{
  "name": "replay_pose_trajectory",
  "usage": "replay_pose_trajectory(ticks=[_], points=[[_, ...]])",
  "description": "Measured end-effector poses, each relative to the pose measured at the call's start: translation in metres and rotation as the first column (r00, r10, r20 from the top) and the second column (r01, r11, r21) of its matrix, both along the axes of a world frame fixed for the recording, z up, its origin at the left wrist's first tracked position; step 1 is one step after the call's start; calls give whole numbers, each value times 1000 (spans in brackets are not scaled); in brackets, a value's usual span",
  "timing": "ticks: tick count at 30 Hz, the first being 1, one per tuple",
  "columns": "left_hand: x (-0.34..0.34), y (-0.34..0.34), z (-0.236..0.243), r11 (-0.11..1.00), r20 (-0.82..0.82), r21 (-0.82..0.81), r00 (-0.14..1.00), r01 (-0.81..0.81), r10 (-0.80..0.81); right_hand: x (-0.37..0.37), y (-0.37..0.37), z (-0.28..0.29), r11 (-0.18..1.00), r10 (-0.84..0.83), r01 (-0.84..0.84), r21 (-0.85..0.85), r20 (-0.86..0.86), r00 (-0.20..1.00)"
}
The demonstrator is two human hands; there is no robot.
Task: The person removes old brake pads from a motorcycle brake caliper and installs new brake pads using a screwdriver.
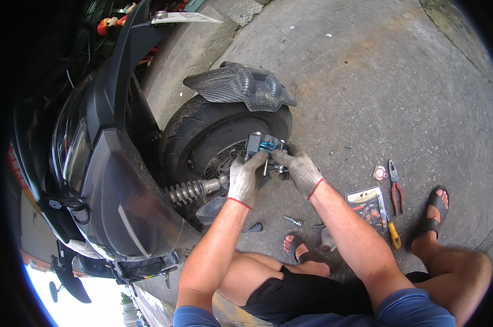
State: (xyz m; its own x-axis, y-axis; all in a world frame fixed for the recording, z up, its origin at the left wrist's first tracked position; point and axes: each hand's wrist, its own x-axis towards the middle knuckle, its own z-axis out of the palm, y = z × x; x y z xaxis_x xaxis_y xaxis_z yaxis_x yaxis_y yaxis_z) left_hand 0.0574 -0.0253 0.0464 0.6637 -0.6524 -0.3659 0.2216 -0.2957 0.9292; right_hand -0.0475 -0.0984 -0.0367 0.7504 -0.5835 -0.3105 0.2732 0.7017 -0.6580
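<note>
Gripping the brake caliper (264, 146) at the wheel's (213, 139) three-o'clock edge with both gloved hands, left (245, 177) and right (301, 171); lying on open concrete floor (399, 82) at four o'clock, pliers (395, 185).

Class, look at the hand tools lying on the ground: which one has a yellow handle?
The screwdriver beside the small tool case. The pliers farther up have red handles, and the socket bit is bare metal.
</note>
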Motion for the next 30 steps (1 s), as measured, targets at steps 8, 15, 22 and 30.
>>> replay_pose_trajectory(ticks=[8, 15, 22, 30], points=[[3, 2, -3, 1000, 109, 17, 994, 12, -14, 1, -2, 2, 1000, -9, 9, -1, 31, 999], [3, 3, -3, 999, 117, 47, 993, 20, -25, 3, -3, -2, 999, -16, 15, 32, 51, 999], [8, 6, -8, 998, 141, 47, 989, 37, -44, 3, -3, 1, 999, -5, 4, 32, 32, 999], [11, 10, -4, 994, 170, 56, 980, 95, -104, 3, -6, -1, 1000, -1, 0, 14, 31, 1000]])
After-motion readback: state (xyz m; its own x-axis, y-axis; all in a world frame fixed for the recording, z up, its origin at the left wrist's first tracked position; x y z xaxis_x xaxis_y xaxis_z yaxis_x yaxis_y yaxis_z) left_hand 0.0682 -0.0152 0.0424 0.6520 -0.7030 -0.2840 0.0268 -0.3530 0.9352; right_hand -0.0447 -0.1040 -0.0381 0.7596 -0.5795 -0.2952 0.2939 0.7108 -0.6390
